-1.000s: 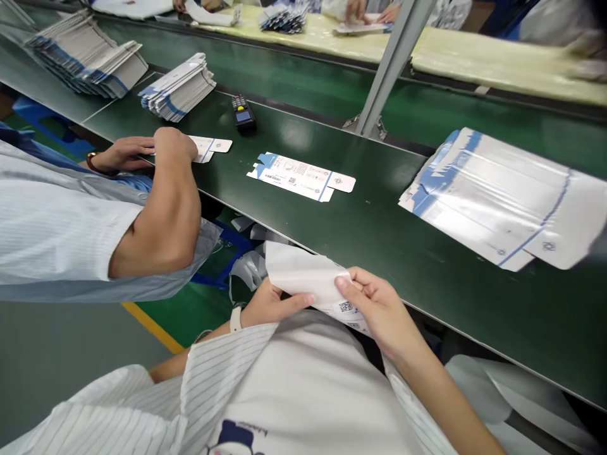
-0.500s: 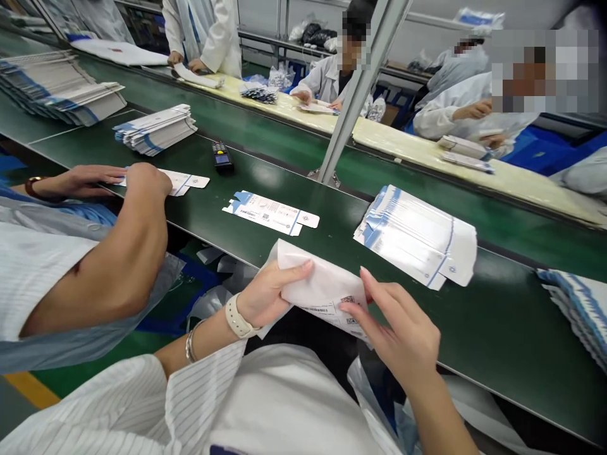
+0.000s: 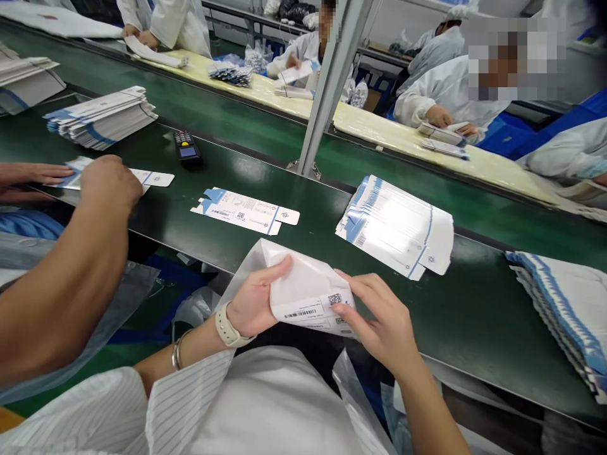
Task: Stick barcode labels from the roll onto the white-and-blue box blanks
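A white sheet of printed labels (image 3: 301,278), with QR codes and barcodes along its lower part, is held over the table's near edge. My left hand (image 3: 253,303) grips its left side, thumb on top, and translucent backing shows behind that hand. At the right end, my right hand (image 3: 379,316) pinches the sheet beside a QR code between thumb and fingers. Just beyond lies one flat white and blue carton (image 3: 244,212). Farther right is a fanned stack of the same flat cartons (image 3: 396,227).
A co-worker's hand (image 3: 111,180) works on another flat carton at the left. Behind it are a carton stack (image 3: 104,117) and a handheld scanner (image 3: 186,148). A metal post (image 3: 327,88) rises at the table's far edge. More cartons (image 3: 564,309) lie at the right.
The view has shifted, so the table things appear farther left. The sheet's label print has turned more toward me. Both my hands still hold it.
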